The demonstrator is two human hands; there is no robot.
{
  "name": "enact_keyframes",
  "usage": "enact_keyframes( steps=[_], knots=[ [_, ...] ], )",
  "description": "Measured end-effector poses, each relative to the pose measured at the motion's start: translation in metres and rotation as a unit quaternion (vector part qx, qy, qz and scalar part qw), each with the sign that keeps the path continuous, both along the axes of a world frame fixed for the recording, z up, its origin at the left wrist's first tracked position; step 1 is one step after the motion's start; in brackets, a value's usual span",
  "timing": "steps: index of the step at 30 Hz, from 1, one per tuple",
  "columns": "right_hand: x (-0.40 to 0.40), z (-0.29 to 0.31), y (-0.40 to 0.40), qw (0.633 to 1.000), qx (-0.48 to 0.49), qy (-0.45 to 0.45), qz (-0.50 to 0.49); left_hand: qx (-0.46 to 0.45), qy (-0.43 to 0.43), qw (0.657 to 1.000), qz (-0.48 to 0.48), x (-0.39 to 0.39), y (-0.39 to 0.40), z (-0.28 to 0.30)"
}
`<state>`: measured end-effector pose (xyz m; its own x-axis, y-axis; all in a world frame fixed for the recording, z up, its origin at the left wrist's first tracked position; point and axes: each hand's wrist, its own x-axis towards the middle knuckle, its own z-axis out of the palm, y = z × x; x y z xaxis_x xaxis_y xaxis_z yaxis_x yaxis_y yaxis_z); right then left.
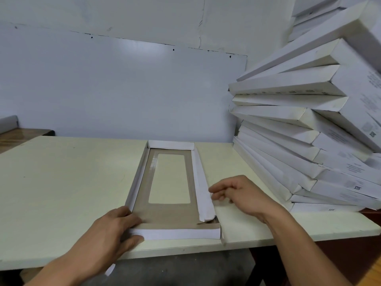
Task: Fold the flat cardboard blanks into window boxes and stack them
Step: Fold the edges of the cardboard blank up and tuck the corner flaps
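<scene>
Biggest worry for me is that stack (313, 129) of finished boxes over at 3 o'clock. It leans hard toward the work area and the layers are all fanned out, so one bump from an elbow or a sloppy placement of the next box could slide the whole lot onto the table (61, 182).

Next down, the box (171, 213) being folded sits dead centre, near edge at 6 o'clock, window facing down onto the tabletop. Its far wall and near wall are up, but the right wall (201, 182) is only half folded, and its near corner looks crumpled or torn, though I can't be sure from this angle. Force it in and I reckon it creases for good or the tab misses its slot.

Left hand (115, 230) pinches the near-left corner, thumb on the outside of the front wall, fingers over the top. Right hand (239, 193) has its fingers loosely curled, tips touching the right wall, not gripping it. If the left lets go early, that corner probably springs open.
</scene>
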<state>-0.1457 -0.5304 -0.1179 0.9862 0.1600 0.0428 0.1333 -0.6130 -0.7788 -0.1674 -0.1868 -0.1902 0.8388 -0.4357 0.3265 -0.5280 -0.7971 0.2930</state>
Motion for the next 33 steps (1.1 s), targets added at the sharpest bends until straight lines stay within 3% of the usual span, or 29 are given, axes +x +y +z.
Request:
enact_keyframes(
  steps=[2,4,6,10,16,33],
  knots=[
    [0.001,-0.007,-0.012,0.984,-0.175,-0.002,0.023,0.002,0.000,1.000,0.001,-0.001,0.000,0.000],
    [0.000,-0.015,-0.020,0.960,-0.263,0.060,0.073,-0.001,0.001,1.000,-0.002,-0.001,0.000,0.000],
    [-0.004,-0.020,-0.023,0.960,-0.244,0.091,0.104,-0.006,0.000,1.000,-0.003,-0.001,0.000,0.001],
    [-0.005,-0.027,-0.013,0.961,-0.232,0.057,0.136,-0.003,0.001,1.000,-0.001,-0.001,-0.001,0.001],
    [0.003,-0.031,-0.004,0.940,-0.290,0.008,0.179,-0.002,0.001,1.000,0.000,-0.002,-0.001,0.001],
    [0.017,-0.031,-0.031,0.970,-0.110,0.109,0.187,-0.003,0.001,1.000,0.001,-0.002,-0.001,0.001]
  ],
)
